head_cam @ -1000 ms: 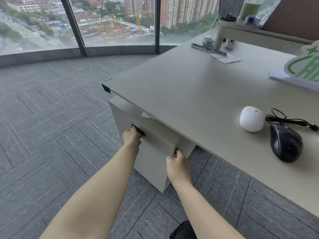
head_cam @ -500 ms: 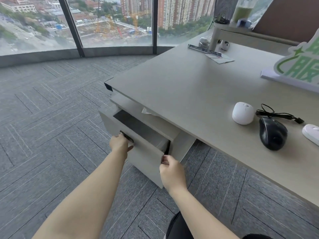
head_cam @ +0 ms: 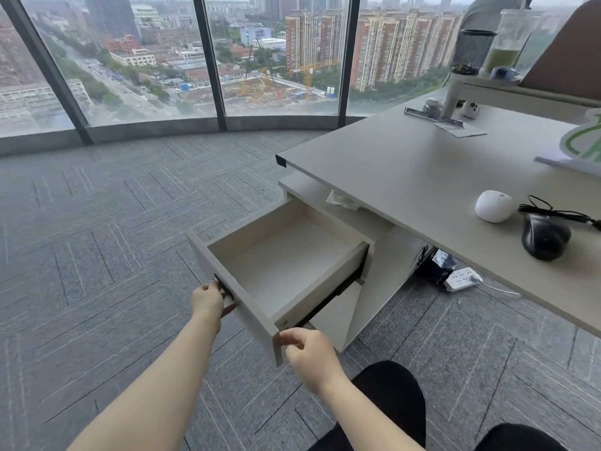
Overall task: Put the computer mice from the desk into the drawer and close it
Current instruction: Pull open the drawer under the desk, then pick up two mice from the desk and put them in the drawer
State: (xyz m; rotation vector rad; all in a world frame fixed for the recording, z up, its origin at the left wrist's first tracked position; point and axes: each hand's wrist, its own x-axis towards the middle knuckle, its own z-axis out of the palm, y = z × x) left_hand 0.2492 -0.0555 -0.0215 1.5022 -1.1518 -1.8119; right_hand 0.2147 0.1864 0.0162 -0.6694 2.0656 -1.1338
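The top drawer (head_cam: 227, 281) of the beige cabinet under the desk stands pulled far out, and its inside holds nothing. My left hand (head_cam: 208, 301) grips the dark handle on the drawer front. My right hand (head_cam: 309, 351) pinches the near right corner of the drawer front. On the desk (head_cam: 406, 177) at the right lie a round white mouse (head_cam: 493, 206) and, just right of it, a black wired mouse (head_cam: 544, 236) with its cable coiled behind.
A white power strip (head_cam: 461, 278) and a dark box lie on the carpet under the desk. A green-and-white sign (head_cam: 582, 141), papers and a raised shelf with a cup occupy the desk's far side. My dark-clad knees are at the bottom right. Windows curve behind.
The drawer went from shut to pulled far out toward me, both hands travelling with its front. The camera has drawn back and turned left, so the third white mouse is out of view.
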